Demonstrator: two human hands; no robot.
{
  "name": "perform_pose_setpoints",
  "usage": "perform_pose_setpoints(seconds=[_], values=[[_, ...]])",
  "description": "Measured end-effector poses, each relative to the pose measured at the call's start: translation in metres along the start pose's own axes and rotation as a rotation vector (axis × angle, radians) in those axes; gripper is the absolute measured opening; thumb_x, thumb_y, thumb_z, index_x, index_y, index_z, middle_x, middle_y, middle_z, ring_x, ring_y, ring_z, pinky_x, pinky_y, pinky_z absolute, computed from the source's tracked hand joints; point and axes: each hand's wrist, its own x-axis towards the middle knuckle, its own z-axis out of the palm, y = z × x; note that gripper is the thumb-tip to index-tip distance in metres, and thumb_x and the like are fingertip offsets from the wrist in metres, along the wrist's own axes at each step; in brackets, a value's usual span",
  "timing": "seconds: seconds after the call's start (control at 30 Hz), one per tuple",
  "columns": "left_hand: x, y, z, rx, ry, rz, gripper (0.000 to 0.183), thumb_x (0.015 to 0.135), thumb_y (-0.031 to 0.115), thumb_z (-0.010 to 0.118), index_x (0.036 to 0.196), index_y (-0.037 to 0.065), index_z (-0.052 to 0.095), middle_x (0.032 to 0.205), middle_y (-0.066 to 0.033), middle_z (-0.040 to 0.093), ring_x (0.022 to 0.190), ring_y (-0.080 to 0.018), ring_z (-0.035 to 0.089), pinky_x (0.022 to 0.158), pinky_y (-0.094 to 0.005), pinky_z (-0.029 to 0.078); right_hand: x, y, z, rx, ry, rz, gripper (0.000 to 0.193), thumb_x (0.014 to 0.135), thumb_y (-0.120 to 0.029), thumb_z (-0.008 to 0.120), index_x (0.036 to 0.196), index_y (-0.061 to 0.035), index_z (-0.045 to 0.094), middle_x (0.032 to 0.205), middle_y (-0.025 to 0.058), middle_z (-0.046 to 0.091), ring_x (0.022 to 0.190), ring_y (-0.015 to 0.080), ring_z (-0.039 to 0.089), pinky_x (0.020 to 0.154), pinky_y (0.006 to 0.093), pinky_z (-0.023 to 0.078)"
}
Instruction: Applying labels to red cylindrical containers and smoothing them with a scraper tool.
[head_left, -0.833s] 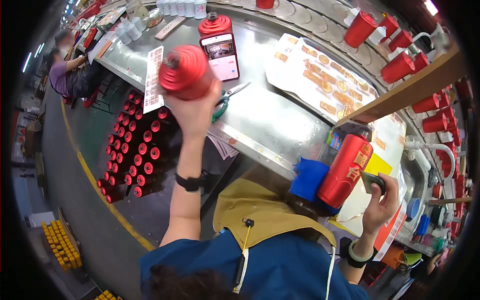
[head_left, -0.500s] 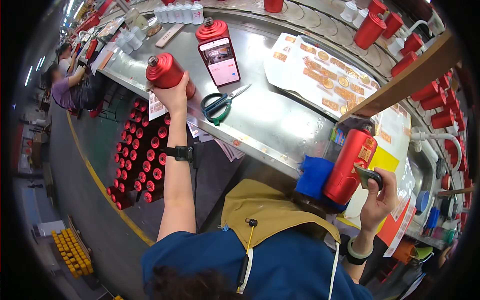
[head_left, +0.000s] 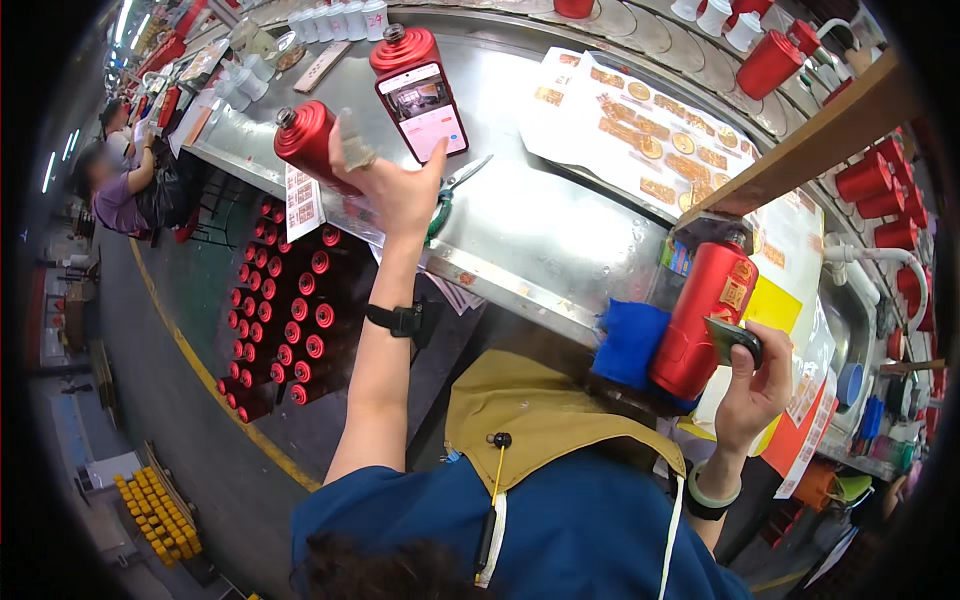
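Left hand [head_left: 405, 200], upper left: fingers spread beside red bottle [head_left: 305, 140], contact unclear from here. Right hand [head_left: 760, 390], right: fingers pinching dark scraper [head_left: 734, 343] at gold-labelled red bottle [head_left: 703, 315].

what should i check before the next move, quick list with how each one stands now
1. Flat dark tool held in the right grip: ok, closed around its dark end.
2. Flat dark tool touching the gold-marked red bottle: cannot tell, it overlaps the bottle in this view.
3. Left grip clear of the red bottle beside it: cannot tell, fingers spread, but contact is unclear.
4. Scissors fully in view: not ok, the left grip hides part of them.
5. Phone propped up: ok, it stands tilted in front of the rear red bottle.
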Motion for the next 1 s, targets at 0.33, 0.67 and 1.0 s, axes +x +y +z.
perform_pose_setpoints(seconds=[0.33,0.67,1.0], values=[[-0.004,-0.003,0.028,0.149,-0.061,0.056,0.126,0.060,0.029,0.096,0.156,0.003,0.018,0.158,-0.0270,0.023,0.145,-0.0465,0.024,0.118,-0.0607,0.024,-0.006,0.006,-0.008,-0.001,0.075,0.029,0.021,0.096,-0.009,0.074,0.111,0.0040,0.068,0.094,0.0094,0.064,0.088,0.0190,0.060,0.083,0.0289,0.048],[-0.006,-0.009,0.034,0.148,-0.038,0.061,0.127,0.060,0.027,0.096,0.158,0.005,0.018,0.157,-0.0274,0.024,0.144,-0.0478,0.026,0.119,-0.0621,0.023,-0.007,0.008,-0.012,-0.002,0.048,0.026,0.020,0.097,-0.009,0.074,0.112,0.0031,0.068,0.094,0.0086,0.063,0.087,0.0176,0.060,0.082,0.0284,0.047],[-0.026,0.056,-0.019,0.064,-0.024,0.045,0.124,0.066,0.026,0.098,0.158,-0.003,0.020,0.154,-0.0254,0.026,0.144,-0.0429,0.028,0.121,-0.0544,0.024,-0.003,0.021,-0.027,-0.044,0.050,0.062,0.019,0.097,-0.004,0.072,0.113,0.0048,0.067,0.101,0.0106,0.063,0.094,0.0198,0.062,0.088,0.0311,0.050]])
